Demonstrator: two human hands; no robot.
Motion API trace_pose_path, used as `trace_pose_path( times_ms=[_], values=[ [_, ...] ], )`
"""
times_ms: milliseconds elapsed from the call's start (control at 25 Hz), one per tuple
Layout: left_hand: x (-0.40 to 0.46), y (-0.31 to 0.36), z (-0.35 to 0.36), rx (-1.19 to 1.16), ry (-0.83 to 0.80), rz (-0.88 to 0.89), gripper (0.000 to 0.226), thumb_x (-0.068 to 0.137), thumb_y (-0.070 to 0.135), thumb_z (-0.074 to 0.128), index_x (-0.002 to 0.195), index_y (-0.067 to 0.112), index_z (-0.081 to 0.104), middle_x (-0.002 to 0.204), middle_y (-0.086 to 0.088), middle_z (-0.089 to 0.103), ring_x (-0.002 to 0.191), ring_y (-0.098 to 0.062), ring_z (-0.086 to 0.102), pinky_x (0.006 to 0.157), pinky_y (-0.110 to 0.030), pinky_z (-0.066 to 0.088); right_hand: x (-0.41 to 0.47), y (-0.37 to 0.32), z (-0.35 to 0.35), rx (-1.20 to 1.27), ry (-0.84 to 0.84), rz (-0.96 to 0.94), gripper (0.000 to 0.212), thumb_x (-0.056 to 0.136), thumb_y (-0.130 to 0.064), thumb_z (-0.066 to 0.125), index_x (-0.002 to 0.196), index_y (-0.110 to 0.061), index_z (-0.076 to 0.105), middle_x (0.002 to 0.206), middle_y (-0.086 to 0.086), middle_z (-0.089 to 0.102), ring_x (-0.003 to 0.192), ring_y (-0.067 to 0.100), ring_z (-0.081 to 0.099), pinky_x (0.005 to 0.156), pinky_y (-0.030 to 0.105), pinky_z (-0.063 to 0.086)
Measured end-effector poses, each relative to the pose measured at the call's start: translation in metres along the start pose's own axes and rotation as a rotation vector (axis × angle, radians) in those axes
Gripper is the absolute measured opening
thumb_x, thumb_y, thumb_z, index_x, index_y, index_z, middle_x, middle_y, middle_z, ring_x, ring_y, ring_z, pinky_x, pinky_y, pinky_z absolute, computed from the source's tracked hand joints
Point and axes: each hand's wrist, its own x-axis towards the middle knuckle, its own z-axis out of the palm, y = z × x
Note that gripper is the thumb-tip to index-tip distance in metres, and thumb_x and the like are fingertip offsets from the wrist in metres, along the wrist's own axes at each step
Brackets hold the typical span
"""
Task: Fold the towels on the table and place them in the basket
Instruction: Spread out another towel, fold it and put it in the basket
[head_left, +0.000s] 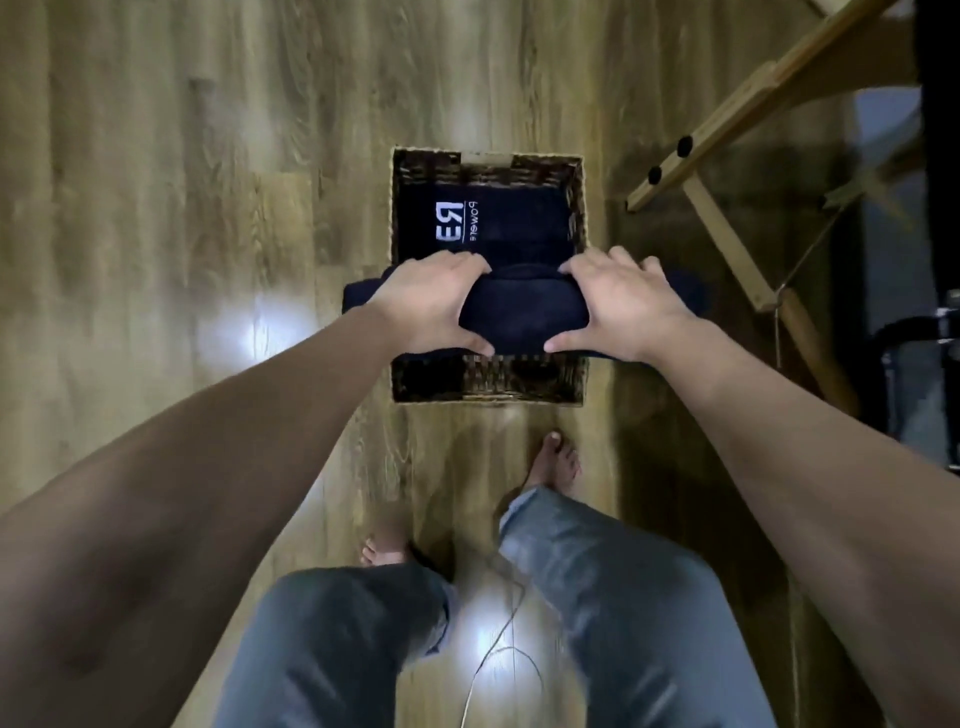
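Head view: folded towel (519, 312) held over the basket (488, 387)

Left hand (431, 306) and right hand (623, 306) each clasp an end of the dark bundle, thumbs beneath; another towel (498, 223) lies inside; the cloth looks soft, light and floppy, so holding both ends should keep the fold.

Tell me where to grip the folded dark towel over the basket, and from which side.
Grip the folded towel at its two short ends, coming from above, left hand and right hand as they are placed now. It is a long soft bundle lying crosswise, wider than the wicker basket, so an end grip likely keeps the folds together while lowering.
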Motion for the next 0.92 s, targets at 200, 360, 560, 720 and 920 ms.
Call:
trace_pose_path(
  times_ms=[200, 360, 560, 720, 920],
  values=[
    [0.049, -0.031, 0.105, -0.189, 0.046, -0.038, 0.089, 0.066, 0.057, 0.087, 0.136, 0.022, 0.045, 0.129, 0.002, 0.053, 0.120, -0.021, 0.049, 0.102, -0.045, 0.044, 0.050, 0.018, 0.079, -0.124, 0.015, 0.020, 0.087, 0.075, -0.070, 0.072, 0.142, -0.023, 0.043, 0.138, 0.003, 0.051, 0.130, 0.029, 0.043, 0.106, 0.058, 0.033],
    [0.082, -0.079, 0.152, -0.142, -0.011, -0.001, 0.096, 0.061, 0.061, 0.087, 0.137, 0.023, 0.043, 0.131, -0.001, 0.054, 0.122, -0.023, 0.050, 0.101, -0.042, 0.045, 0.088, 0.012, 0.137, -0.074, -0.006, 0.027, 0.089, 0.074, -0.071, 0.072, 0.143, -0.021, 0.045, 0.138, 0.004, 0.050, 0.131, 0.029, 0.042, 0.106, 0.055, 0.034],
    [0.104, -0.117, 0.192, -0.071, -0.150, 0.000, 0.092, 0.062, 0.060, 0.088, 0.130, 0.021, 0.042, 0.132, -0.004, 0.053, 0.122, -0.025, 0.049, 0.101, -0.044, 0.046, 0.121, -0.013, 0.177, -0.101, 0.018, -0.034, 0.077, 0.080, -0.067, 0.070, 0.137, -0.020, 0.051, 0.134, 0.003, 0.050, 0.127, 0.030, 0.044, 0.104, 0.055, 0.036],
    [0.115, -0.122, 0.205, 0.045, -0.191, 0.086, 0.075, 0.062, 0.055, 0.090, 0.107, 0.021, 0.040, 0.120, -0.005, 0.056, 0.112, -0.027, 0.054, 0.094, -0.044, 0.047, 0.124, -0.028, 0.205, -0.202, 0.053, -0.051, 0.075, 0.082, -0.065, 0.069, 0.138, -0.021, 0.044, 0.140, 0.006, 0.047, 0.128, 0.035, 0.044, 0.105, 0.055, 0.035],
    [0.119, -0.135, 0.206, 0.189, -0.280, 0.109, 0.075, 0.065, 0.052, 0.089, 0.106, 0.020, 0.034, 0.127, -0.009, 0.056, 0.114, -0.030, 0.056, 0.094, -0.039, 0.046, 0.135, -0.049, 0.232, -0.178, 0.076, -0.033, 0.075, 0.085, -0.061, 0.069, 0.142, -0.021, 0.041, 0.140, 0.008, 0.046, 0.125, 0.039, 0.045, 0.102, 0.054, 0.035]
  ],
)
